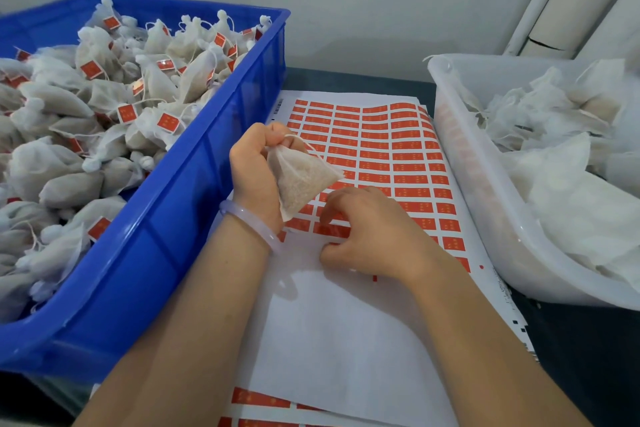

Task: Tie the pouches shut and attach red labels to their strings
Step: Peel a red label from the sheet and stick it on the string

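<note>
My left hand (254, 166) grips the pouch (301, 180) by its neck, dead centre. At 5 o'clock of it, my right hand (367, 229) curls onto a red label (332, 229) on the sheet (381, 149). Whether it is pinched yet, I cannot tell. I'd lift one corner, peeling slowly and low.

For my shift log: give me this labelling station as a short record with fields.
left hand: grips a filled pouch by its top
right hand: fingers curled at a red label on the label sheet, grip unclear
label sheet: near part already bare
blue crate: tied, labelled pouches
white tub: loose pouches, no labels visible
</note>
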A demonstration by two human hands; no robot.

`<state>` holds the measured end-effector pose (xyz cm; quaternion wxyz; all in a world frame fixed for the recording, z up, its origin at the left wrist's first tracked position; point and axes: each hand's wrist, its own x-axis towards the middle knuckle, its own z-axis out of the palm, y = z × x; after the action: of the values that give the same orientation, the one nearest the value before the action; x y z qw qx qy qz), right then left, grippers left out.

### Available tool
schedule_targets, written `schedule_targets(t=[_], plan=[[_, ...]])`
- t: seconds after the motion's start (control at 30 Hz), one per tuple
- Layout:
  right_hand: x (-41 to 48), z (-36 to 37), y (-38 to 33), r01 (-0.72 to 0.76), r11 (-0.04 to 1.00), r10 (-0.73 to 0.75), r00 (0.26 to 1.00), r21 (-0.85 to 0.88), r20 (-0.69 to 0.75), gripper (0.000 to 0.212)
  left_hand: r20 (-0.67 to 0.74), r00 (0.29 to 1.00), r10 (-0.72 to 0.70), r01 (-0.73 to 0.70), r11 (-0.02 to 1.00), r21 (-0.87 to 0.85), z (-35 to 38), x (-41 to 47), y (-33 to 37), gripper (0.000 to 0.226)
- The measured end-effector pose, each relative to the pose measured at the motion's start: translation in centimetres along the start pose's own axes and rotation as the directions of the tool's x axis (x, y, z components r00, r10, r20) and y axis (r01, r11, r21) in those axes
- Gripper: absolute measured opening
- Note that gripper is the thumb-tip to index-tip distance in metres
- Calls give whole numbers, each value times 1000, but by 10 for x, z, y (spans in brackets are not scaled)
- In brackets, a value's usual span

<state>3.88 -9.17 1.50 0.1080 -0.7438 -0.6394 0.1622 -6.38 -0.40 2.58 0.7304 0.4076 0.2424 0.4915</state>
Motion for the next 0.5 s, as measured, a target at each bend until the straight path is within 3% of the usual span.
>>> schedule_targets(t=[0.2, 0.5], plan=[[2, 2, 3, 7, 1000, -9, 998, -20, -56, 35, 3, 1000, -12, 12, 1000, 0, -1, 1, -2, 49], [-2, -2, -2, -17, 999, 17, 1000, 52, -4, 37, 17, 1000, -21, 21, 1000, 1, -2, 2, -3, 49]])
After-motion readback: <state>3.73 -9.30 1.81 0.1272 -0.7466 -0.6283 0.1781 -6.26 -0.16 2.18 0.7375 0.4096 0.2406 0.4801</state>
